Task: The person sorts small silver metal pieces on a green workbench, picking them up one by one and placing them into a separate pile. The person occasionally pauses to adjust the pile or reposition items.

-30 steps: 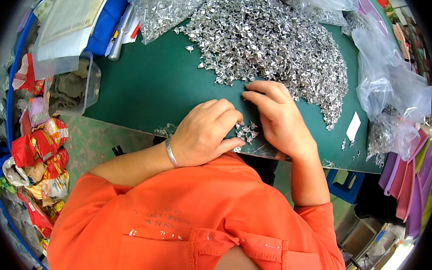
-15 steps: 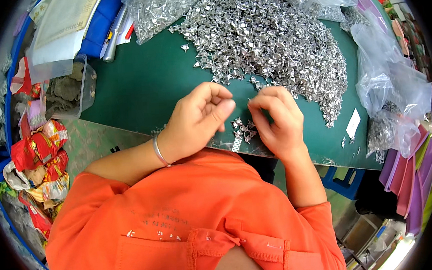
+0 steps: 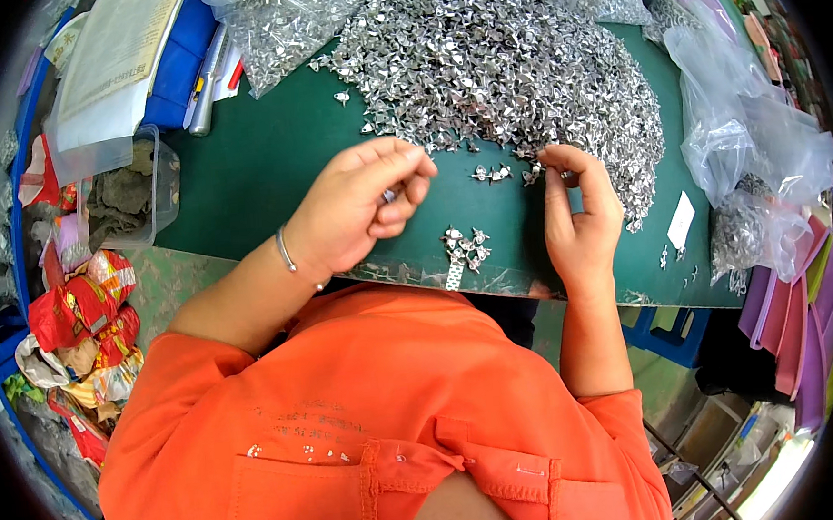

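The left hand (image 3: 351,207) has its fingers curled in, thumb pressed toward the forefinger, pinching a small silver metal piece (image 3: 390,195) between them. The right hand (image 3: 578,214) has its fingertips bunched together and tipped down onto the edge of the big pile of metal pieces (image 3: 509,59); whether they already grip one cannot be told. Between the two sets of fingertips lie a few loose pieces (image 3: 492,172) on the green mat (image 3: 258,165). Just below the fingers, near the table's front edge, sits a small cluster of pieces (image 3: 466,245) above a short strip. A thin bracelet (image 3: 286,250) circles the left wrist. Beyond the right fingers, further out, lie clear plastic bags (image 3: 758,144). Well off past the left fingers stands a clear plastic tub (image 3: 131,187), with crumpled red wrappers (image 3: 86,309) below it.
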Demonstrator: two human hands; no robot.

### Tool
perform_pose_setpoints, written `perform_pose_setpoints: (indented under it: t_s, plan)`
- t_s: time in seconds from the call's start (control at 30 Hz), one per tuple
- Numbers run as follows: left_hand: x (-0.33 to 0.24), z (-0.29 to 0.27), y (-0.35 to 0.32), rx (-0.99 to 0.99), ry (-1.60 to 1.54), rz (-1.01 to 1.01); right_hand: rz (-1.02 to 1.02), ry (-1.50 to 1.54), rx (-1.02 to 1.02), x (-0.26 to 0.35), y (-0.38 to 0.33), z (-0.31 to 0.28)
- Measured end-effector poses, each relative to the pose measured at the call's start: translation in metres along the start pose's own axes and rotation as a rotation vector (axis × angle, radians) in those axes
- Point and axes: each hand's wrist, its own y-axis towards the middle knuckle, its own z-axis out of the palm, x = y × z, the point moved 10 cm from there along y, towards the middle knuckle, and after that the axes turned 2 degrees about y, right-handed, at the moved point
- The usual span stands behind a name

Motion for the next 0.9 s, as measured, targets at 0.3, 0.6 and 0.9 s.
perform_pose_setpoints:
  t_s: [0.3,0.6,0.9]
  plan:
    - [-0.012,-0.004,0.004,-0.013,0.057,0.117,-0.26,-0.101,0.116,0.033,-0.007,0.035]
    - [-0.013,-0.004,0.005,0.023,0.022,0.128,-0.103,0.073,0.06,0.012,-0.02,0.005]
    - [-0.012,-0.006,0.005,0.03,-0.009,0.118,-0.128,0.28,0.197,0.029,-0.029,0.027]
